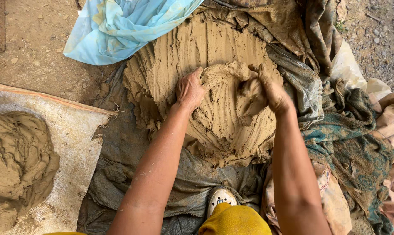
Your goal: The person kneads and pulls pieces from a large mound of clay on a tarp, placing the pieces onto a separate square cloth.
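Item: large mound of wet clay (214, 87), grooved by finger marks, lay on grey cloth (131, 148) spread over the ground, centre of view.

Left hand (189, 90): pressed flat on the mound at its 9 o'clock side, grip open, fingers spread into the clay.

Right hand (266, 89): at the mound's 3 o'clock side, clay-coated, grip closed on a pulled-up lump of clay.

Second clay heap (18, 161): at 8 o'clock of the view, on a white woven sack (79, 143).

Pale blue plastic sheet (118, 26): at 11 o'clock, touching the mound's edge.

Patterned cloths (353, 148): bunched at 3 to 4 o'clock.

Shoe toe (221, 196): at 6 o'clock, just below the mound.

Containers: none in view; cloths and sack served as carriers.

Risk, as judged: clay could slide off the near edge onto the shoe or cloth folds; loose cloth could be dragged into the mass.
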